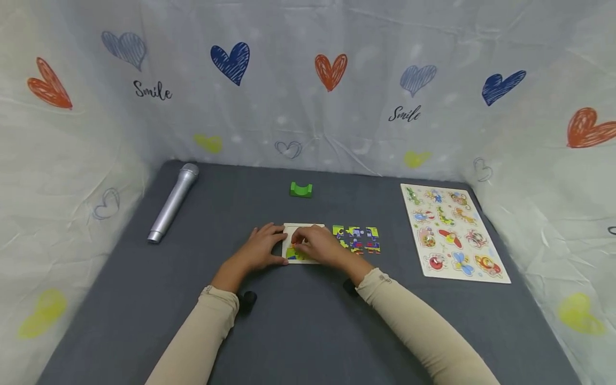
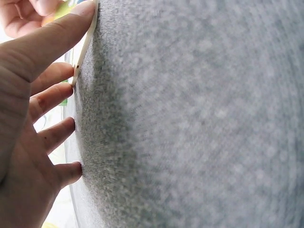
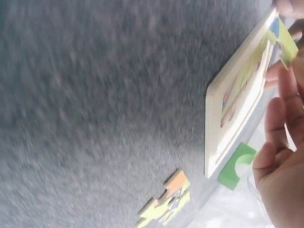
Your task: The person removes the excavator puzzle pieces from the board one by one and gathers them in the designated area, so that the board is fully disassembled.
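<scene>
A small light-wood puzzle tray (image 1: 287,229) lies on the dark table, with yellow-green picture pieces in its front part. My left hand (image 1: 260,248) steadies the tray's left side, its straight fingers spread; thumb and fingertips touch the edge in the left wrist view. Over the tray, my right hand (image 1: 320,245) pinches a yellow-green puzzle piece (image 3: 284,42) with a blue patch. In the right wrist view that piece is tilted above the tray's far end, partly covered by the fingers. Loose puzzle pieces (image 1: 372,232) lie right of the tray, some hidden by my right hand.
Behind the tray stands a green block (image 1: 301,190) with a curved notch. A silver microphone (image 1: 174,202) lies at the left. On the right is a white board (image 1: 417,262) with several colourful animal pictures. A heart-printed sheet (image 1: 289,107) hangs around the table.
</scene>
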`<state>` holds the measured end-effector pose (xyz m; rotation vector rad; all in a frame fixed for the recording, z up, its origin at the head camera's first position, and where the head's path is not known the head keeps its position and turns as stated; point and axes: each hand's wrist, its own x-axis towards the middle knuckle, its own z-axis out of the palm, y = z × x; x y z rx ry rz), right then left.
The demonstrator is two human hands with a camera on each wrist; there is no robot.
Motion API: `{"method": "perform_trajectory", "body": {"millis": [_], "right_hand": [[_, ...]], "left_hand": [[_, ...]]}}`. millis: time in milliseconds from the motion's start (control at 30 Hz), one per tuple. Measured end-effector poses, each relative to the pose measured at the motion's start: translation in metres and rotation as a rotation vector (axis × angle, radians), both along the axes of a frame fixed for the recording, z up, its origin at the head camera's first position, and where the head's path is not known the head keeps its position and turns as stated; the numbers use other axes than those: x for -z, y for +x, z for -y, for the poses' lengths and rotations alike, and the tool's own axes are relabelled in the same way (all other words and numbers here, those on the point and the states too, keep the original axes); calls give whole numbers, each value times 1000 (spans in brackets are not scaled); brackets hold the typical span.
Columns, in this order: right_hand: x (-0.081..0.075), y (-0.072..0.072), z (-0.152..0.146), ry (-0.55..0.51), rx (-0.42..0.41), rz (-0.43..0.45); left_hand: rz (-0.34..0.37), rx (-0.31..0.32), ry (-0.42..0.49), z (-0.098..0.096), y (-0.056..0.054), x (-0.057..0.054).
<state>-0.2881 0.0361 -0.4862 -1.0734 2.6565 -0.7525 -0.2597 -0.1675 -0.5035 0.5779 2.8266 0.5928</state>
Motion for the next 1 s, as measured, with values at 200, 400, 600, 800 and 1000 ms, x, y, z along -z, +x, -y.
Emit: {"method": "perform_trajectory", "body": {"millis": [200, 400, 600, 800, 1000], "right_hand": [[-5, 1, -16, -97, 49, 132], [-8, -2, -64, -90, 125, 191], [0, -3, -99, -73, 98, 221], [3, -1, -106, -57, 83, 234], [4, 2, -109, -43, 94, 206]], "left_hand": [[-13, -8, 9, 1, 0, 4], [-19, -6, -7, 0, -1, 5], [-12, -9, -7, -1, -1, 5], [-4, -9, -1, 0, 0, 4], [-9, -1, -3, -2, -1, 4]]}}
